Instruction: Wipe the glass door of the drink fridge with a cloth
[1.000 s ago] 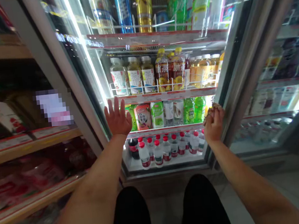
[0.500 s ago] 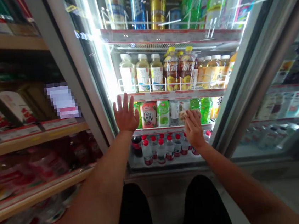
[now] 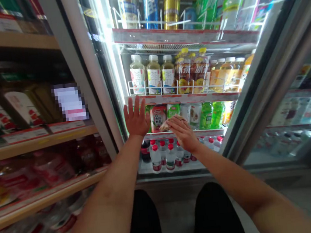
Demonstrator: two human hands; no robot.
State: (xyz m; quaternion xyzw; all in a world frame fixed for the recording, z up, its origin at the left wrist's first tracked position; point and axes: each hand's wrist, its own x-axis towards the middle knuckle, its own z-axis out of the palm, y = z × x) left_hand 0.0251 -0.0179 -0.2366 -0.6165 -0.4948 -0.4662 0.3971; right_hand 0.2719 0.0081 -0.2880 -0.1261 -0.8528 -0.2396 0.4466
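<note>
My left hand [image 3: 137, 119] is spread flat, fingers up, and appears to rest on the glass door of a lit drinks cooler. A crumpled, pale beige cloth [image 3: 164, 126] sits under the fingers of my right hand [image 3: 184, 134], pressed toward the same glass. Behind that cloth, partly covered, are a red-labelled drink bottle [image 3: 158, 117] and a green one [image 3: 173, 110]. Small red-capped water bottles [image 3: 170, 157] stand on the bottom shelf, below and behind both hands.
A metal door frame [image 3: 267, 71] slants along the right side. Wooden shelves [image 3: 36, 144] with juice bottles stand close on the left, with a pixelated tag [image 3: 71, 103] beside them. Above my hands, tea bottles [image 3: 153, 74] and cans [image 3: 171, 5] line the cooler shelves.
My right hand has swept left with the cloth, closer to my left hand, and its fingers now point further left. My left hand stays spread in place while the view shifts slightly.
</note>
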